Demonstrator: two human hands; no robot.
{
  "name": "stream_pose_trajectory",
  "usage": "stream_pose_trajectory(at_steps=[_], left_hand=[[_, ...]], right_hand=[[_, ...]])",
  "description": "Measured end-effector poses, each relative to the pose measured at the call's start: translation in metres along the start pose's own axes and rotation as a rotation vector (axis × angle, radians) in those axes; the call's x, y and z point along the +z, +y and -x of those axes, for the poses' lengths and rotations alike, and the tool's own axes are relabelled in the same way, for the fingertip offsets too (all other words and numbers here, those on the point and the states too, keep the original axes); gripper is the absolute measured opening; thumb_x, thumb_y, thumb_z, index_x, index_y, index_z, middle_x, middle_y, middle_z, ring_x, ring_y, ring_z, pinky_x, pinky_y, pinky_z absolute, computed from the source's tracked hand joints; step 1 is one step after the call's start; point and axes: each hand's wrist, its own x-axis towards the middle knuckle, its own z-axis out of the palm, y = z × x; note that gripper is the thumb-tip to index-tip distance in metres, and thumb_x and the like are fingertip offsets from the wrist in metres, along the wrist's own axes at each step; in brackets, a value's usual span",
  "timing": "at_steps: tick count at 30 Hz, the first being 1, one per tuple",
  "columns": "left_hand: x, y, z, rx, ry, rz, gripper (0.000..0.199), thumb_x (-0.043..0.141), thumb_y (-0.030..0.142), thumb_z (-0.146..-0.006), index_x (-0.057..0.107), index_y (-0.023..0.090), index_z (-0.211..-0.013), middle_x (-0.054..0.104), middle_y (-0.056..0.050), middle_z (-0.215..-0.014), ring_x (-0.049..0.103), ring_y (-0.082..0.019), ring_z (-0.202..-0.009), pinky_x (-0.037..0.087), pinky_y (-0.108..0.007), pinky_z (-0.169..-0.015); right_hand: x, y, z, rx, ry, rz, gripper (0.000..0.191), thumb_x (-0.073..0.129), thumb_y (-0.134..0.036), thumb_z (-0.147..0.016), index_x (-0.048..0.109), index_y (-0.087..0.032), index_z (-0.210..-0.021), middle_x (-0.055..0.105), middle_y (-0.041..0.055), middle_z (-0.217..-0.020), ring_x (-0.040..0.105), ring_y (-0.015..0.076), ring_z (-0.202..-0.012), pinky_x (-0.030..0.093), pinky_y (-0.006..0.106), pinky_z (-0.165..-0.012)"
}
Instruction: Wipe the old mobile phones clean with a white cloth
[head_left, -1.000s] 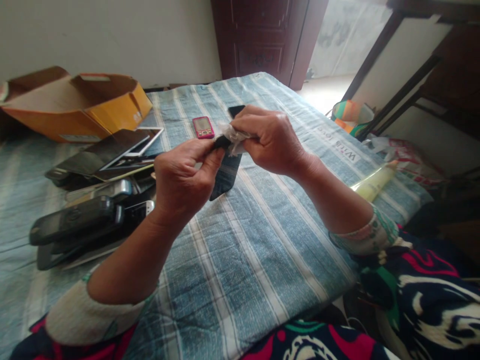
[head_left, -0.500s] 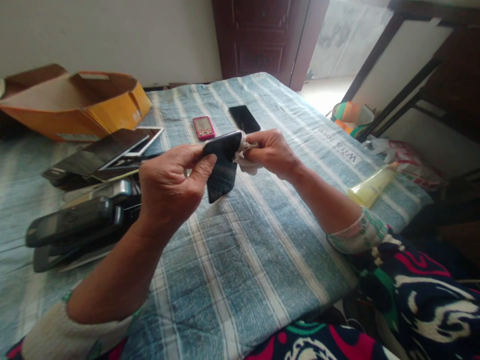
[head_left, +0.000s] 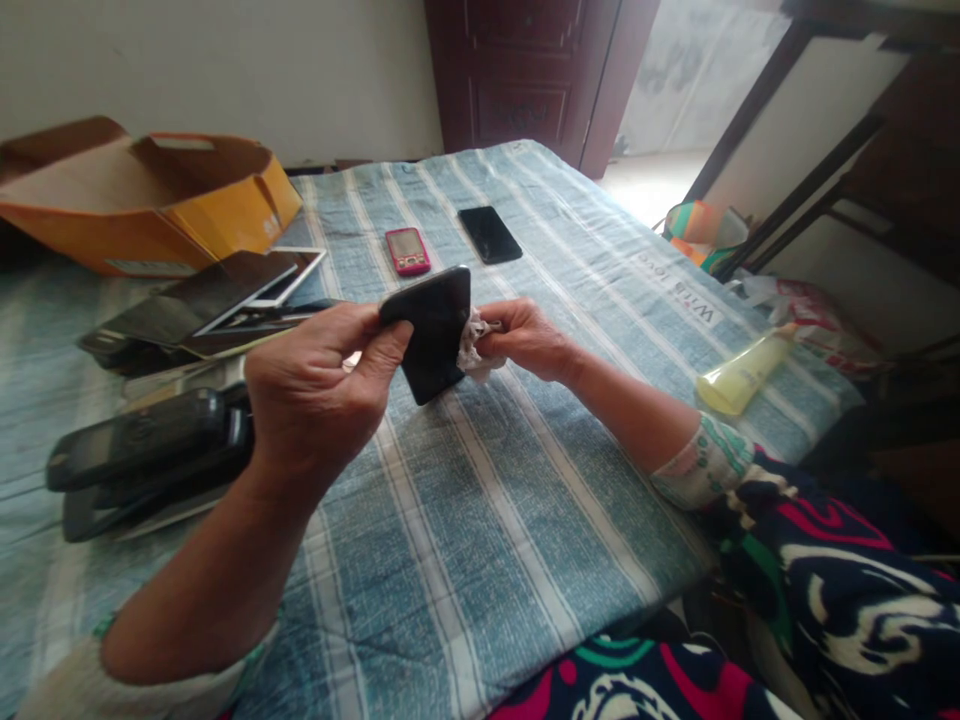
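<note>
Black phone (head_left: 429, 308) tilts at the centre of the frame, seen from the head camera, its upper left corner pinched in the closed fingers of the left hand (head_left: 322, 375). At its right edge, the right hand (head_left: 529, 342) has its fingers drawn together on a crumpled white wipe (head_left: 478, 350). Beyond them, upper centre, a pink phone (head_left: 407, 252) and a second dark phone (head_left: 490, 235) lie apart on the striped, cloth-covered worktop (head_left: 525, 490). More devices (head_left: 139, 435) are heaped at left, below an open orange box (head_left: 225, 225) in the upper left; a yellow tube (head_left: 742, 375) lies at right.
</note>
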Motion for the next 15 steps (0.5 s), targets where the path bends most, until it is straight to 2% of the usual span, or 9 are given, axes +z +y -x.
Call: stream_pose_trajectory(at_steps=[6,11,15], left_hand=[[-0.001,-0.001,0.002,0.01,0.001,0.031,0.014,0.063,0.028,-0.082,0.074,0.021,-0.086,0.064,0.003,-0.067,0.051,-0.011,-0.058,0.044,-0.023,-0.061],[0.002,-0.007,0.001,-0.103,-0.009,0.175,0.012,0.067,0.027,-0.078,0.074,0.019,-0.083,0.063,0.003,-0.065,0.051,-0.011,-0.058,0.044,-0.023,-0.059],[0.005,-0.015,0.001,-0.179,-0.029,0.194,0.012,0.069,0.029,-0.075,0.074,0.019,-0.08,0.063,0.004,-0.062,0.05,-0.011,-0.056,0.042,-0.024,-0.055]], right_hand=[[-0.004,-0.004,-0.002,-0.054,-0.018,0.043,0.009,0.066,-0.024,-0.064,0.063,-0.016,-0.067,0.056,-0.0042,-0.06,0.049,0.0084,-0.056,0.037,0.019,-0.052],[-0.013,-0.02,-0.006,-0.115,-0.059,0.239,0.014,0.064,-0.028,-0.07,0.059,-0.016,-0.063,0.051,-0.0048,-0.059,0.045,0.0082,-0.056,0.036,0.02,-0.053],[-0.025,-0.034,-0.016,-0.2,-0.104,0.472,0.018,0.06,-0.026,-0.076,0.055,-0.016,-0.061,0.046,-0.0054,-0.058,0.042,0.0076,-0.055,0.033,0.02,-0.052]])
